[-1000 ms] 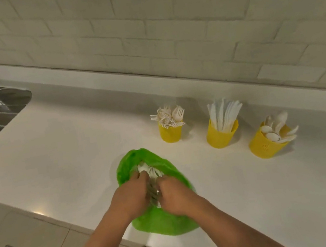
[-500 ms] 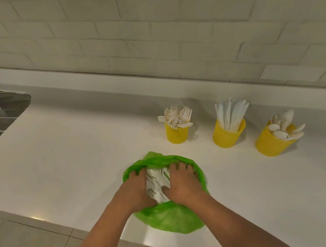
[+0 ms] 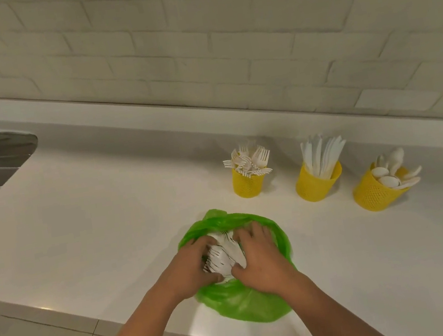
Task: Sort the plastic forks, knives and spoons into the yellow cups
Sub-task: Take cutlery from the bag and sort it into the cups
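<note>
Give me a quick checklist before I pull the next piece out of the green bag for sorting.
1. Bag open: ok; the green bag lies open on the counter, mixed cutlery exposed.
2. Single piece isolated: cannot tell; the left hand curls round several pieces, and the right hand rests flat on them.
3. Cups standing: ok; fork cup, knife cup and spoon cup stand in a row.
4. Cups sorted by kind: ok.
5. Room left in cups: cannot tell.
</note>
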